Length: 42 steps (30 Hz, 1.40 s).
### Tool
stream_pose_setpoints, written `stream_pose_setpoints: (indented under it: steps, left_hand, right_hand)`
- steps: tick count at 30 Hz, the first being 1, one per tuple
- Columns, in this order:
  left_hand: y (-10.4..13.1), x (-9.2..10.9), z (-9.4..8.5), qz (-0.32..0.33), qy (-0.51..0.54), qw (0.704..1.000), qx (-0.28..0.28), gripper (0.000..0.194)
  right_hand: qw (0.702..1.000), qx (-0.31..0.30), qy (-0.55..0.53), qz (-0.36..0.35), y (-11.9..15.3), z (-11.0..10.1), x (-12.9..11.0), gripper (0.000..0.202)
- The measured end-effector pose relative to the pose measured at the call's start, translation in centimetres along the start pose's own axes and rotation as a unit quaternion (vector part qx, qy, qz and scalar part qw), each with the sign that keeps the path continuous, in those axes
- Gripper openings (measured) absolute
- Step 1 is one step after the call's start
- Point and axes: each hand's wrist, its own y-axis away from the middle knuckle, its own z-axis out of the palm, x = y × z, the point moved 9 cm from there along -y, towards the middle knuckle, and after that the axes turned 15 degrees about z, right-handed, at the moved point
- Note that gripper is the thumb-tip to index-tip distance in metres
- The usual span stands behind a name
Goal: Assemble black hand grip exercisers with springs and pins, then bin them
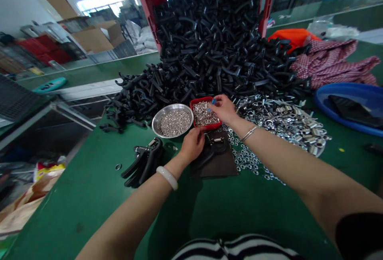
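Overhead, the right hand [224, 110] reaches over the right side of a red tray [212, 127] of small metal pins, fingers bent together; whether they pinch a pin cannot be told. The left hand [193, 145] is half curled at the tray's near edge, its grasp likewise hidden. Just beside it, a black handle piece [220, 147] with a metal spring [217, 140] lies on a dark mat [224, 167]. A metal bowl [154, 124] of small parts stands left of the tray, before a heap of black handles [206, 52].
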Motion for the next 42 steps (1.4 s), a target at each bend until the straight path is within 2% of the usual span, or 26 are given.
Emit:
stream_pose_setpoints:
  steps: [3,5,7,8,10,14,17,21,28,33,36,39,42]
  left_hand:
    - [0.0,-0.2,0.3,-0.010,0.015,1.000,-0.009,0.020]
    - [0.1,-0.4,0.3,-0.017,0.022,1.000,-0.005,0.019]
    - [0.1,-0.6,0.3,-0.028,0.030,0.999,-0.004,0.019]
    - [0.1,-0.8,0.3,-0.036,0.034,0.999,-0.006,0.019]
    - [0.0,-1.1,0.4,-0.058,0.040,0.997,-0.015,0.018]
    - [-0.2,-1.6,1.0,-0.093,0.035,0.994,-0.049,0.017]
    - [-0.3,-1.5,1.1,-0.085,0.023,0.994,-0.062,0.018]
    - [-0.3,-1.4,1.1,-0.075,0.020,0.995,-0.069,0.020]
    - [-0.3,-1.3,0.9,-0.064,0.019,0.996,-0.061,0.019]
    - [-0.2,-1.5,1.0,-0.069,0.022,0.996,-0.060,0.020]
    - [-0.2,-1.5,0.9,-0.070,0.016,0.996,-0.055,0.019]
    - [-0.2,-1.2,0.8,-0.048,0.010,0.998,-0.047,0.019]
    - [-0.1,-1.1,0.8,-0.032,0.005,0.999,-0.042,0.015]
  right_hand:
    - [0.990,-0.042,0.089,-0.098,1.4,1.0,-3.0,0.015]
    - [0.983,-0.006,0.124,-0.131,2.5,-0.4,-4.6,0.015]
    - [0.980,0.050,0.111,-0.159,4.1,-2.8,-5.9,0.019]
    - [0.979,0.058,0.094,-0.169,5.2,-3.8,-6.1,0.021]
    - [0.984,0.024,0.053,-0.168,7.2,-4.6,-5.5,0.023]
    - [0.987,-0.095,-0.054,-0.118,10.3,-3.7,-2.2,0.025]
    - [0.982,-0.127,-0.099,-0.094,11.0,-2.8,-0.6,0.026]
    - [0.984,-0.129,-0.081,-0.088,11.0,-2.3,-0.6,0.026]
    - [0.983,-0.115,0.058,-0.131,12.4,-1.7,-2.4,0.023]
    - [0.990,-0.106,0.013,-0.091,11.0,-1.8,-1.8,0.024]
    - [0.980,-0.104,0.097,-0.140,11.7,-1.3,-2.7,0.022]
    - [0.946,-0.101,0.230,-0.206,13.4,0.2,-3.9,0.022]
    - [0.915,-0.081,0.326,-0.224,14.0,1.8,-4.7,0.023]
